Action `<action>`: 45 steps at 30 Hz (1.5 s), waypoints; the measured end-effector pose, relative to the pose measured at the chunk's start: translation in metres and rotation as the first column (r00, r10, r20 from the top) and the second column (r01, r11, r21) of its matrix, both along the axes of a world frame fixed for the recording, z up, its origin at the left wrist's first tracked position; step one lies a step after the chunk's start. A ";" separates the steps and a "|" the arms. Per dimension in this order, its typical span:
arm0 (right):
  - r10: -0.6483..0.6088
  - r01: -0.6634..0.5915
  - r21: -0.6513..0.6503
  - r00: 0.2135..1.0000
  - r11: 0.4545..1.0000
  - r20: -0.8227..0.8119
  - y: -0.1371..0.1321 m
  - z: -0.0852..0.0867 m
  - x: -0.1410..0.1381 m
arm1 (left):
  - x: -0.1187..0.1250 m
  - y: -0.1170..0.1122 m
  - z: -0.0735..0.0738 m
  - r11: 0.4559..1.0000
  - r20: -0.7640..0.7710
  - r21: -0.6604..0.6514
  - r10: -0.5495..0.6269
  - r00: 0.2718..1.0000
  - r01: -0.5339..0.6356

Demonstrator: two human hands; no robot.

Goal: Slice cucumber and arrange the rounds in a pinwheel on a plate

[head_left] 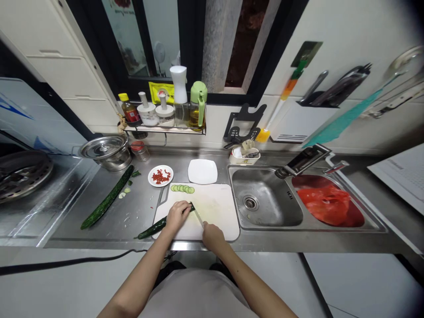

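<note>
On the white cutting board (pixel 222 207) lies a dark green cucumber (pixel 153 229), its uncut end reaching past the board's left edge. My left hand (pixel 178 216) is closed over it near the cut end. The handle of a knife (pixel 198 217) is wrapped in my right hand (pixel 213 236); its blade meets the cucumber's cut end just beyond my left fingers. A row of several cucumber slices (pixel 183 189) overlaps along the board's far edge. Behind the board stand a white plate (pixel 202 171) and a small white dish (pixel 151 177) of chopped red pieces.
A second long cucumber (pixel 107 199) lies at left by garlic cloves (pixel 122 195) and a lidded steel pot (pixel 112 154). Right of the board is a sink (pixel 268 212); its other basin holds a red plastic bag (pixel 326 205). Seasoning bottles line a shelf (pixel 159 129).
</note>
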State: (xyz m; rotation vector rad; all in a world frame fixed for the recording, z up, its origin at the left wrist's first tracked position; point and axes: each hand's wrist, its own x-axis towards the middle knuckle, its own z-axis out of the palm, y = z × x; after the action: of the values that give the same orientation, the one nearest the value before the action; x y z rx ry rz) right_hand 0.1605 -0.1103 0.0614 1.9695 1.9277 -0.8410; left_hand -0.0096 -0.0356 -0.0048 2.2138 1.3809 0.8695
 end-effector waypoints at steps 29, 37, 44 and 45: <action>-0.012 0.014 0.070 0.999 0.997 -0.032 0.026 -0.006 -0.016 | 0.000 -0.001 0.000 1.000 0.007 0.006 -0.009 1.000 0.009; -0.016 0.016 0.070 1.000 0.997 -0.010 0.004 -0.014 -0.005 | 0.000 0.000 -0.005 1.000 0.012 0.004 0.004 1.000 -0.004; -0.025 0.026 0.061 1.000 0.998 -0.018 0.005 -0.009 -0.004 | 0.001 0.000 -0.004 1.000 0.008 -0.007 0.011 1.000 -0.011; -0.027 0.028 0.053 0.999 0.998 -0.018 0.007 -0.008 -0.004 | 0.001 0.000 -0.003 1.000 0.005 -0.011 0.011 1.000 -0.011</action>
State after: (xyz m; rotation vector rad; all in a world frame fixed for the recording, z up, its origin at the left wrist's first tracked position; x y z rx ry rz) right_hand 0.1564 -0.1029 0.0539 2.0299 1.9566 -0.8246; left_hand -0.0084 -0.0358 -0.0078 2.1965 1.3930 0.8694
